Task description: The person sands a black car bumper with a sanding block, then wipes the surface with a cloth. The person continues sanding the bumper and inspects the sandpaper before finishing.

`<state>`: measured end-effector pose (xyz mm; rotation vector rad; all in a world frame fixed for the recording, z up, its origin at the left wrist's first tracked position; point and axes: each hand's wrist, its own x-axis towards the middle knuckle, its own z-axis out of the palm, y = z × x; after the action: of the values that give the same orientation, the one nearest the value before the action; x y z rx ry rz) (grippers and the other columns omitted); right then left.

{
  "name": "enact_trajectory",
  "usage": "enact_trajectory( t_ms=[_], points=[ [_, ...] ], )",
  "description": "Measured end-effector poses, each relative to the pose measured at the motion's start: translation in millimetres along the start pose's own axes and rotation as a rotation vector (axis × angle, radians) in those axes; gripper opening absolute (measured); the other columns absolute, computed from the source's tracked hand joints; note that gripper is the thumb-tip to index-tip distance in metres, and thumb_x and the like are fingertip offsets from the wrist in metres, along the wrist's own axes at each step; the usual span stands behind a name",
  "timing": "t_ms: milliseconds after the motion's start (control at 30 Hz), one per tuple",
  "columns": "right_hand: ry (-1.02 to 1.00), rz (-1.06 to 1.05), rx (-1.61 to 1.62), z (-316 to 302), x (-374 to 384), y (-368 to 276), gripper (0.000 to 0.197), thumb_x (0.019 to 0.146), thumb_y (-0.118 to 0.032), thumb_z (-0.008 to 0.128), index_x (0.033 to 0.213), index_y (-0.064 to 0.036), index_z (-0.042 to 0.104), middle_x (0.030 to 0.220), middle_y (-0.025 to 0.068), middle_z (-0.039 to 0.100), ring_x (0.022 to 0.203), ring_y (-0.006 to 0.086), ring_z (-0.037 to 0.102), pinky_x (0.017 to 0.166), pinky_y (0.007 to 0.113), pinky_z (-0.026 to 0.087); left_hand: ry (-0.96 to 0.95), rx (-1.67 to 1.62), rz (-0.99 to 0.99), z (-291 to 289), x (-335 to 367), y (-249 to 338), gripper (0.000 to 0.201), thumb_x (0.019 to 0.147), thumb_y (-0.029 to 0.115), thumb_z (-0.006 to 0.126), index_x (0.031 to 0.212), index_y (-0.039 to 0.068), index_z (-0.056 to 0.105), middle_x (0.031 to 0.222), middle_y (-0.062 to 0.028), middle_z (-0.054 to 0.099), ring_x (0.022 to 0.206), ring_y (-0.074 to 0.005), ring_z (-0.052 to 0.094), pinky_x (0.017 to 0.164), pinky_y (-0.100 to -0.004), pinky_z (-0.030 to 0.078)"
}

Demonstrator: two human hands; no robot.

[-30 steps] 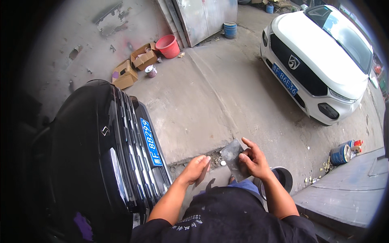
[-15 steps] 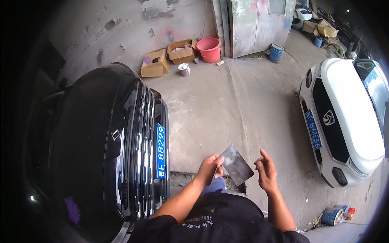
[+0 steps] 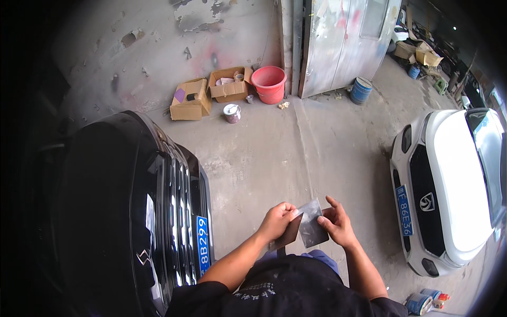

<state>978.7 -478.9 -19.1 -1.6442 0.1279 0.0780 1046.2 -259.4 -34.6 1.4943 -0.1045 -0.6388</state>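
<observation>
The left hand [image 3: 277, 222] holds a thin brown sheet [image 3: 291, 231], possibly sandpaper; the right hand [image 3: 339, 228] grips a flat grey sheet [image 3: 312, 230] just beside it. A black car [image 3: 100, 211] stands at left, a white car [image 3: 458, 177] at right, a red bucket [image 3: 269, 90] beyond.

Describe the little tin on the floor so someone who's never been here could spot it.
Beyond the black car, along the patchy wall, two cardboard boxes and a red bucket stand in a row. The tin sits on the floor in front of the boxes. Far smaller than the bucket, it alone has a white top and purplish side.
</observation>
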Motion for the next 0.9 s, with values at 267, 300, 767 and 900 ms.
enact_trajectory(
  t_ms=[267,300,767,900],
  points=[
    [0.258,-0.152,0.173,-13,147,2,0.062,0.089,0.0,0.067,0.143,-0.0009,0.037,0.081,-0.0009,0.053,0.07,0.0048,0.049,0.063,0.02,0.043,0.075,-0.066,0.003,2,125,37,0.021,0.1,0.024,0.054,0.097,0.003,0.059,0.083,0.0018,0.059,0.073,-0.0037,0.051,0.065,-0.021,0.045],
    [0.263,-0.185,0.204,-24,172,0,0.062,0.089,0.001,0.066,0.143,-0.0008,0.037,0.08,-0.0009,0.052,0.069,0.0048,0.049,0.062,0.02,0.043,0.065,-0.03,-0.008,6,139,47,0.021,0.1,0.024,0.054,0.097,0.003,0.058,0.082,0.0019,0.059,0.073,-0.0039,0.051,0.065,-0.0211,0.045],
    [0.33,-0.276,0.103,-129,427,-41,0.058,0.095,-0.006,0.058,0.146,-0.0001,0.031,0.088,0.0004,0.055,0.079,0.0065,0.049,0.073,0.021,0.042,0.101,0.098,-0.077,10,309,122,0.022,0.1,0.025,0.051,0.096,0.005,0.057,0.084,-0.0035,0.066,0.069,-0.0068,0.054,0.062,-0.023,0.045],
    [0.312,-0.146,0.245,-125,479,-45,0.063,0.091,-0.001,0.061,0.147,-0.0011,0.03,0.092,0.0009,0.055,0.082,0.0075,0.052,0.072,0.021,0.043,0.296,-0.234,-0.217,-26,334,131,0.028,0.1,0.03,0.051,0.088,0.005,0.054,0.073,-0.0037,0.057,0.051,-0.0096,0.05,0.049,-0.0256,0.044]
  ],
)
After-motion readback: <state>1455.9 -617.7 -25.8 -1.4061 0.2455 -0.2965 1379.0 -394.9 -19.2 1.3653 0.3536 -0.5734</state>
